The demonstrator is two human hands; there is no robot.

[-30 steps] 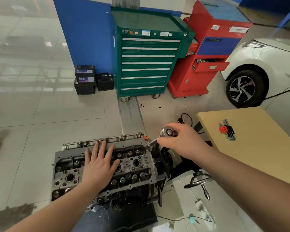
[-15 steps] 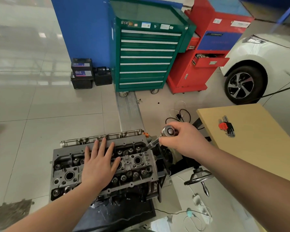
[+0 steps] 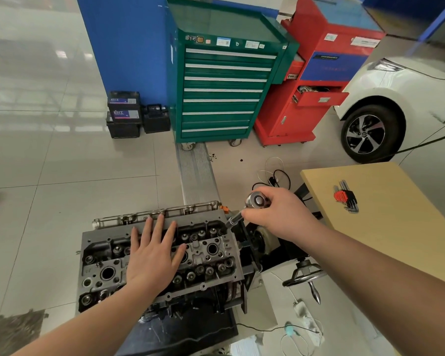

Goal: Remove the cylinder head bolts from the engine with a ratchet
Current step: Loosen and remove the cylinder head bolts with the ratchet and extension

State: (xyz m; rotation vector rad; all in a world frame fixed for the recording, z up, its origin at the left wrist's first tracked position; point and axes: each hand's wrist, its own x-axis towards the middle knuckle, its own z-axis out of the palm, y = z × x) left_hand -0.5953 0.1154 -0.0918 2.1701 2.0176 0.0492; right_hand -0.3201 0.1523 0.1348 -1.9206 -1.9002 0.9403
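The cylinder head sits face-up on an engine stand, and everything else is easiest placed from it. The left hand lies flat across the middle of the cylinder head with its fingers straight and spread, gripping nothing; it most likely presses down to steady the engine against the turning force. At the far right corner of the cylinder head, the right hand is curled round the ratchet, whose round head shows above the knuckles. From there an extension bar slopes down to the corner of the cylinder head, presumably seated on a bolt, though the bolt itself is hidden under the socket. The slope of the extension bar suggests the grip is kept high so the handle can swing clear of the casting. Whether any bolts have already come out cannot be told from here. Just right of the cylinder head, below the right forearm, is the stand's hand wheel, which probably tilts the engine. Further right stands a wooden tabletop carrying a red-holdered hex key set, within reach but unused. Well beyond the cylinder head a green tool cabinet stands against a blue wall, with car batteries to its left, a red cabinet to its right, and a white car further right.
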